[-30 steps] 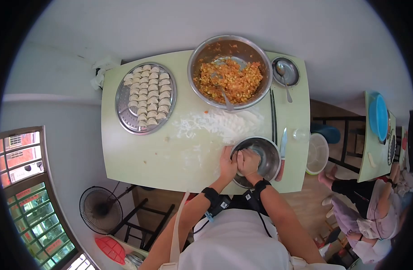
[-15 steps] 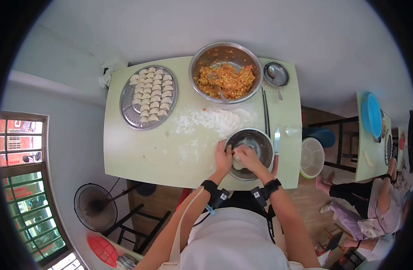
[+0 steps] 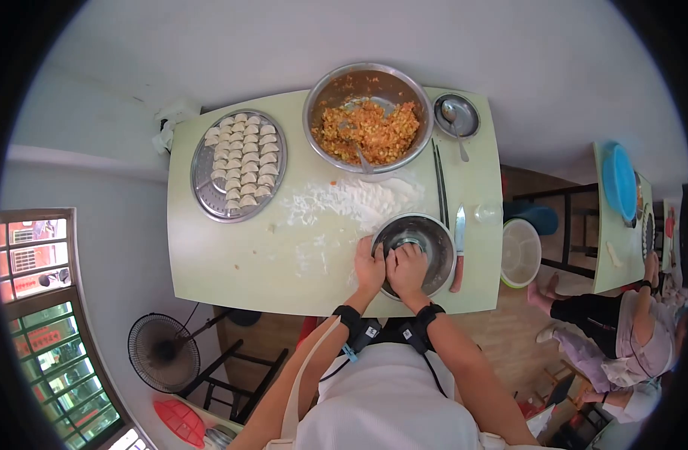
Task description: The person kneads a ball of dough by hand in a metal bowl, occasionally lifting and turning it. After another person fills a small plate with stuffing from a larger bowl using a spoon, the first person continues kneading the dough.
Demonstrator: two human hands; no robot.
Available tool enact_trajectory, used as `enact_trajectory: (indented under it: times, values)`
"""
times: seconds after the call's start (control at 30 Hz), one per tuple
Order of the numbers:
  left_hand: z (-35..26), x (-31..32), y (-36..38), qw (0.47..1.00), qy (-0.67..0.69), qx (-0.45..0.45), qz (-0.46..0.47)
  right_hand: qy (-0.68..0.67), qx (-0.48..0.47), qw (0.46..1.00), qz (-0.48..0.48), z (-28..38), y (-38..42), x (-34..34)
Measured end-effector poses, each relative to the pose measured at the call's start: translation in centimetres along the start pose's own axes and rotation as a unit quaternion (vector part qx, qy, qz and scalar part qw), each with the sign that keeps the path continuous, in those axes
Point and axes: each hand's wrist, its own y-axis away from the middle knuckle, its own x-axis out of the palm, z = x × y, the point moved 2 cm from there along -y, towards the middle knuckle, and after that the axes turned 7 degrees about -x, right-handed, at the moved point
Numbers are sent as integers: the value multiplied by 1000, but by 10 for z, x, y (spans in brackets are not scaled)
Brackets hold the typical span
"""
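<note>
A small steel bowl stands near the table's front edge. My left hand is closed over its left rim, fingertips reaching inside. Curled and knuckles up, my right hand presses down inside the bowl against dough, which is almost wholly hidden under the fingers. Both hands are close together. White flour lies scattered on the table just beyond the bowl. To its right rests a knife with a wooden handle.
A large bowl of orange-yellow filling stands at the back, beside a small dish with a spoon. Chopsticks lie below the dish. Several dumplings cover a round tray. A fan stands left; another person is at right.
My right hand has turned knuckles up and pressed lower into the bowl, covering the dough that showed before. My left hand stays at the rim. The view has shifted slightly.
</note>
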Motion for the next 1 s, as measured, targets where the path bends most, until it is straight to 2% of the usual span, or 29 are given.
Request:
enact_trajectory:
  times: [0.17,0.33,0.43,0.6,0.77,0.87,0.93,0.97,1.0]
  values:
    - [-9,-3,-3,1000,-21,0,5,-8,-23,1000,11,-9,-9,7]
    - [-4,-2,-2,999,-22,-26,6,-55,-77,990,106,-20,-25,15]
    - [-6,-2,1,1000,-17,-20,-14,-74,-98,986,116,-24,-35,21]
    - [-13,-5,4,997,1,-61,-36,-94,-92,989,72,-22,-41,22]
    - [-3,1,0,998,-16,-18,-65,-117,-73,988,71,-20,-32,7]
    - [0,5,0,998,-18,-9,-63,-192,-88,976,60,-30,-25,-11]
    - [2,5,0,998,-31,-2,-63,-204,77,956,199,-37,-22,-22]
    - [3,6,1,997,-24,-7,-67,-203,76,956,197,-32,-22,-25]
    - [2,7,2,997,-16,-11,-71,-124,125,964,199,-27,-22,-26]
